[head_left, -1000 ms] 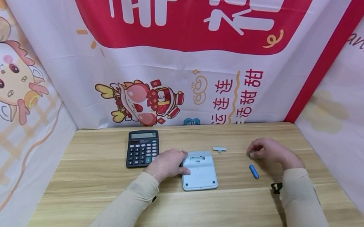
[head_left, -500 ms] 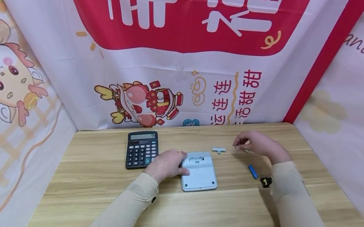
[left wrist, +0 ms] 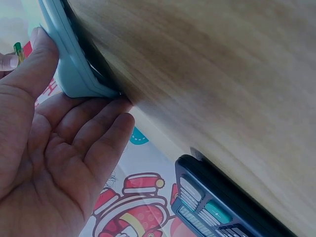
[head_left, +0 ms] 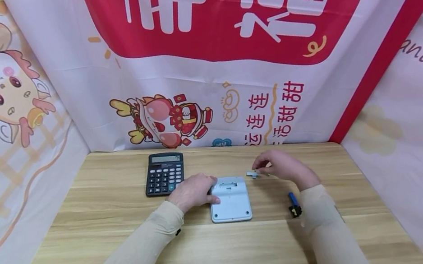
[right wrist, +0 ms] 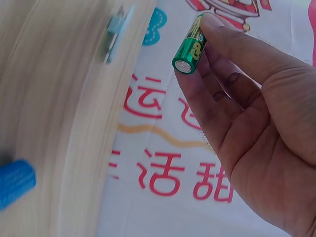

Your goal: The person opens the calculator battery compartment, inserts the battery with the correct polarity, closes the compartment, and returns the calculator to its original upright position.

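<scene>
A light blue calculator lies face down on the table, its battery slot uncovered. My left hand grips its left side, thumb on the back and fingers at the edge. My right hand pinches a green battery between thumb and fingertips, above the table and right of the calculator. Just beyond those fingertips lies the small light blue battery cover, partly hidden by them in the head view. A blue battery rests on the table near my right wrist.
A black calculator lies face up at the back left, close to my left hand. Printed cloth hangs behind the wooden table and at both sides. A small black device is at my right wrist.
My right hand has moved left with the green battery, from near the blue battery to beside the battery cover. My left hand and the light blue calculator have stayed in place.
</scene>
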A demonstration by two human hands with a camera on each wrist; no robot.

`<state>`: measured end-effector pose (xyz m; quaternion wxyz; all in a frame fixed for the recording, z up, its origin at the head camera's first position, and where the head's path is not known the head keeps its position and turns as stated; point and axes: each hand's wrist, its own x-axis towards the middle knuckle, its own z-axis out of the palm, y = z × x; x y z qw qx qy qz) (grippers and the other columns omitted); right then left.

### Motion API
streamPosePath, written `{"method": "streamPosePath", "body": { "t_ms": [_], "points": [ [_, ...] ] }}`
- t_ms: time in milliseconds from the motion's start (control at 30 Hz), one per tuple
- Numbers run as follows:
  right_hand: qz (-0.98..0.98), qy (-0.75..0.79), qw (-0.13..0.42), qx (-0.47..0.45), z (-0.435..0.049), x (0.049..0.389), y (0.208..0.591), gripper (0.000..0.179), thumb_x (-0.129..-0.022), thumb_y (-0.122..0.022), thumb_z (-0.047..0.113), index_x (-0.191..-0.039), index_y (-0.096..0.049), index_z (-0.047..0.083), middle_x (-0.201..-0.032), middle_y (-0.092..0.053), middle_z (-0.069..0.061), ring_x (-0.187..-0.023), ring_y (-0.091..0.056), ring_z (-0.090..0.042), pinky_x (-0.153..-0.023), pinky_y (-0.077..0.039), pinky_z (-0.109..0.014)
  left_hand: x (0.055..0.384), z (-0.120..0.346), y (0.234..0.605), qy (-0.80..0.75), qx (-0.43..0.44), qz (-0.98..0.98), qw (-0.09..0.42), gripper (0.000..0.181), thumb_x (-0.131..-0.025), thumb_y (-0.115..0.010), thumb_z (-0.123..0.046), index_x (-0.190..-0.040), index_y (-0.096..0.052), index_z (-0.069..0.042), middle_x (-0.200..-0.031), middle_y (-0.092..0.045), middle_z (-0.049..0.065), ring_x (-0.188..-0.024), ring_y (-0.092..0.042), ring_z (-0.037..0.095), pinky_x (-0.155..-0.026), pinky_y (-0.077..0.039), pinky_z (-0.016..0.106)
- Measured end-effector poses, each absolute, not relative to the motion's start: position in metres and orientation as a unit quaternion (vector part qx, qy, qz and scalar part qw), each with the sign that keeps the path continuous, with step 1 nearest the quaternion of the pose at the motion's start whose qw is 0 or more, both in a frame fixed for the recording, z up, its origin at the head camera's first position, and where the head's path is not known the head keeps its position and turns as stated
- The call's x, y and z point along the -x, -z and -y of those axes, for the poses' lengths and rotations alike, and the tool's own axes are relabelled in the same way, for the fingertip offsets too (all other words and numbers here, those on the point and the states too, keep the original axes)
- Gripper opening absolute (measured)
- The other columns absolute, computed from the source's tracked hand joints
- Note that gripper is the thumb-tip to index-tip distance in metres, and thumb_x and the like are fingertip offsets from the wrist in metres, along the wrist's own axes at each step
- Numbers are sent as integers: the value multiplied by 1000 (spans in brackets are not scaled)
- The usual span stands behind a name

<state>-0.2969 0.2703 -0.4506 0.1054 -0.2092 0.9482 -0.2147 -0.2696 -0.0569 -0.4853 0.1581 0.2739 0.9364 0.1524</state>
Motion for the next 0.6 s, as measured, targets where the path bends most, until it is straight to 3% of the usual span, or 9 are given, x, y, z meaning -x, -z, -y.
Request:
{"method": "streamPosePath", "body": {
  "t_ms": [200, 433, 600],
  "points": [
    [-944, 209, 111, 230, -252, 299, 447, 14, -110, -82, 10, -122, -89, 12, -120, -89, -2, -116, -80, -22, -113, -66, -57, 270, 57, 485, -155, -276, -935, 159, 67, -105, -91, -41, -159, -72, -6, -155, -79, 16, -110, -71, 20, -117, -65, 48],
    [-940, 212, 127, 233, -232, 300, 447, 17, -110, -82, 8, -125, -88, 13, -121, -88, -1, -115, -79, -18, -112, -68, -52, 271, 58, 485, -152, -278, -934, 163, 68, -106, -89, -42, -162, -70, -8, -159, -76, 17, -125, -76, 24, -123, -62, 50],
    [-939, 200, 129, 249, -219, 303, 446, 14, -110, -82, 10, -123, -88, 14, -118, -87, 2, -112, -78, -16, -110, -68, -50, 272, 58, 484, -145, -283, -934, 163, 69, -107, -88, -44, -163, -69, -8, -158, -77, 17, -121, -74, 23, -120, -63, 49]
  ]
}}
